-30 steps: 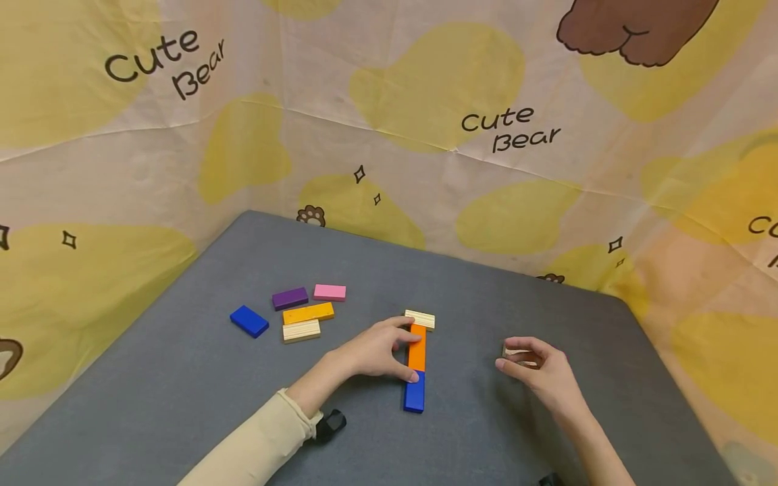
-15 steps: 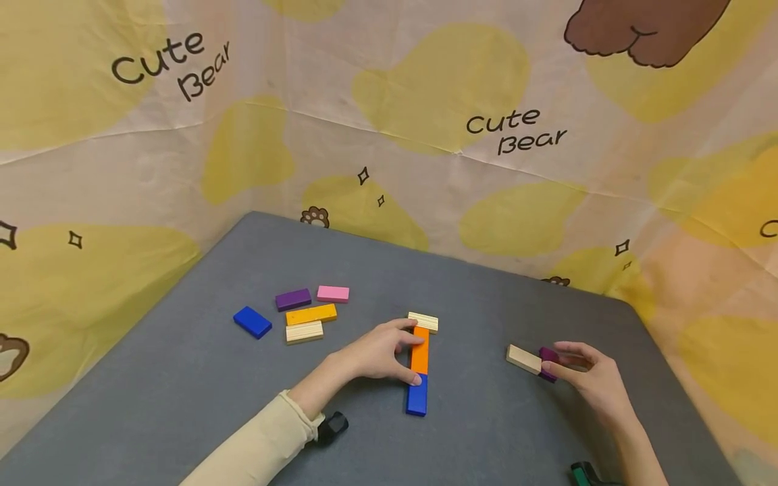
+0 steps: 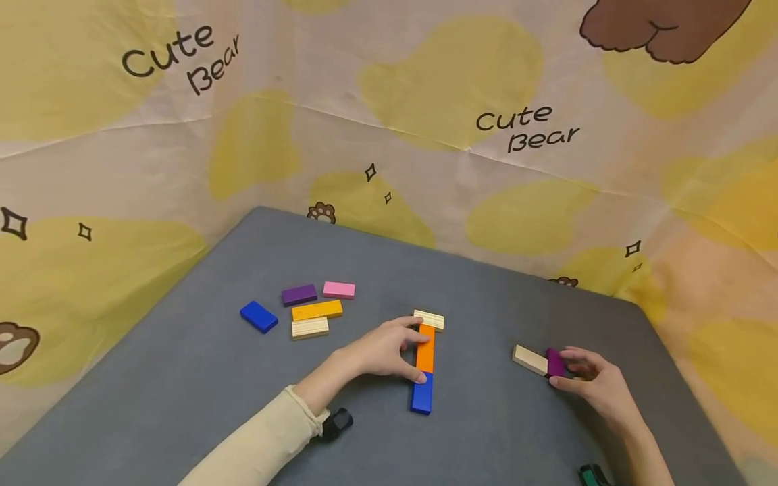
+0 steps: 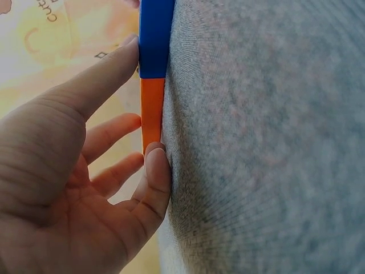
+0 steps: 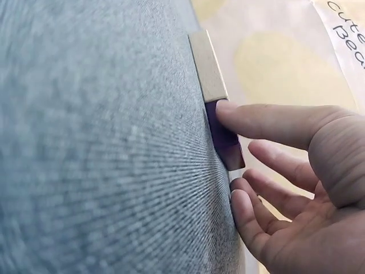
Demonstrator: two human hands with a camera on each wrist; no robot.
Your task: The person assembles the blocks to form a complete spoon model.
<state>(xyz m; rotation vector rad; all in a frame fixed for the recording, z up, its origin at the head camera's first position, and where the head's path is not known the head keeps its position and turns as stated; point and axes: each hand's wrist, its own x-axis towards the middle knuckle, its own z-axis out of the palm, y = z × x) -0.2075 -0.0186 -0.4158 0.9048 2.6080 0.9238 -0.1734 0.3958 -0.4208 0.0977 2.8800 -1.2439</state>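
Note:
The left hand [image 3: 384, 349] lies over a row of blocks, its thumb on the blue block [image 3: 421, 399] and its fingertips along the orange block [image 3: 427, 351]. A pale wooden block [image 3: 433, 320] touches the row's far end crosswise. In the left wrist view the left hand [image 4: 94, 171] has thumb and fingers spread along the blue block [image 4: 155, 40] and orange block [image 4: 151, 108]. Farther right, the right hand [image 3: 598, 386] touches a purple block [image 3: 554, 363] that abuts a pale block [image 3: 529, 360]. The right wrist view shows its thumb [image 5: 268, 121] against the purple block [image 5: 221, 125], other fingers apart.
On the left of the grey table [image 3: 200, 378] lie a blue block [image 3: 258, 317], a purple block [image 3: 299, 295], a pink block [image 3: 339, 290], a yellow-orange block [image 3: 317, 310] and a pale block [image 3: 310, 329]. A patterned cloth [image 3: 425, 81] hangs behind the table.
The right hand moved rightward, uncovering the pale and purple blocks, and its fingers have come off the top of the purple one. The left hand stays on its row. The view shifted slightly.

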